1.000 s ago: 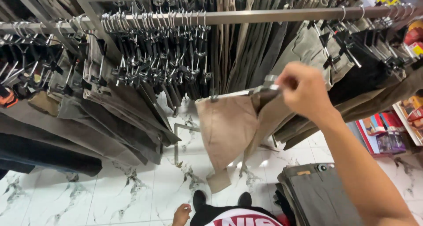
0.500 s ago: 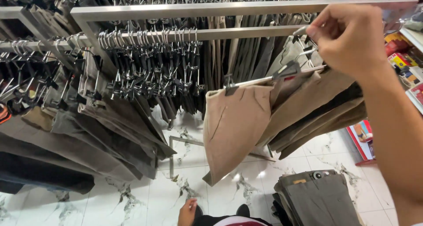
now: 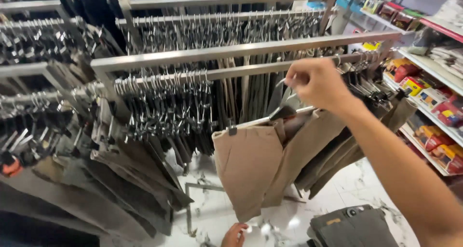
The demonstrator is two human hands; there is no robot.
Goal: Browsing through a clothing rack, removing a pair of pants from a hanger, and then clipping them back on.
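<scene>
Item: right hand [image 3: 318, 83], raised, fingers clenched around the wire hook of a clip hanger [image 3: 284, 113]. The grip sits just below the front steel rail [image 3: 251, 49], level with the second rail behind it, so the hook is off any bar and the hanger's weight rests on the hand alone.

Item: tan trousers [image 3: 251, 172], folded over, clipped to that hanger and hanging straight beneath the grip. Held out from the rack, they swing free of the neighbouring garments; the lower hem tilts toward the floor.

Item: left hand [image 3: 235, 235], far below the grip at the lower frame edge, near the trousers' hem. Fingers loosely curled; whether it touches the cloth cannot be told.

Item: row of empty metal clip hangers [image 3: 164, 102], left of the grip, crowded on the lower rail. Grey and brown trousers [image 3: 125, 179] fan out under them.

Item: folded dark grey trousers [image 3: 354, 227], below the grip, at the bottom edge.

Item: shelves of boxed goods [image 3: 434, 97], right of the grip, well apart from it.

Item: white marbled floor [image 3: 357, 179], beneath all.
</scene>
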